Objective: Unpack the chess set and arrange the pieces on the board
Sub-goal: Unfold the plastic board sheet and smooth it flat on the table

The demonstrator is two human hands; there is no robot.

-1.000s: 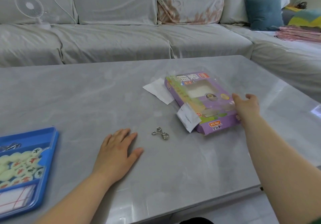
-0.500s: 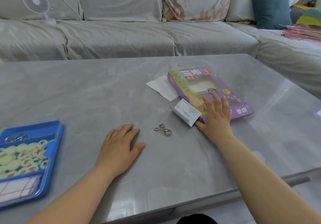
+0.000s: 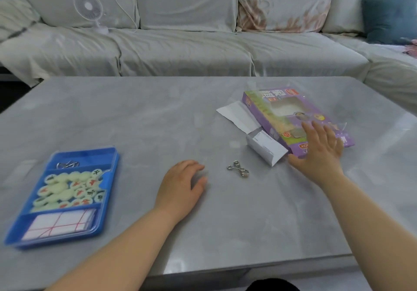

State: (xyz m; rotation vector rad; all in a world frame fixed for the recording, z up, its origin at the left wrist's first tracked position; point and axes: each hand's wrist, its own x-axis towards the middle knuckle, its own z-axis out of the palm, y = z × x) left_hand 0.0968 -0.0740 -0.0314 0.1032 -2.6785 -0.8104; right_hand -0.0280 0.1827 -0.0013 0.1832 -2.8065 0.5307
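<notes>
Paper board, folded, lies in the near compartment of a blue tray on the table's left side; round chess pieces fill the compartment behind it. The left hand rests palm down on the table, loosely curled, holding nothing. Just beyond lies a wire puzzle. The right hand lies flat, fingers spread, on the purple box's near end. A sofa stands behind.

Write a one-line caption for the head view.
Right hand flat on the purple box, left hand resting on the table, blue tray of chess pieces nearby.
</notes>
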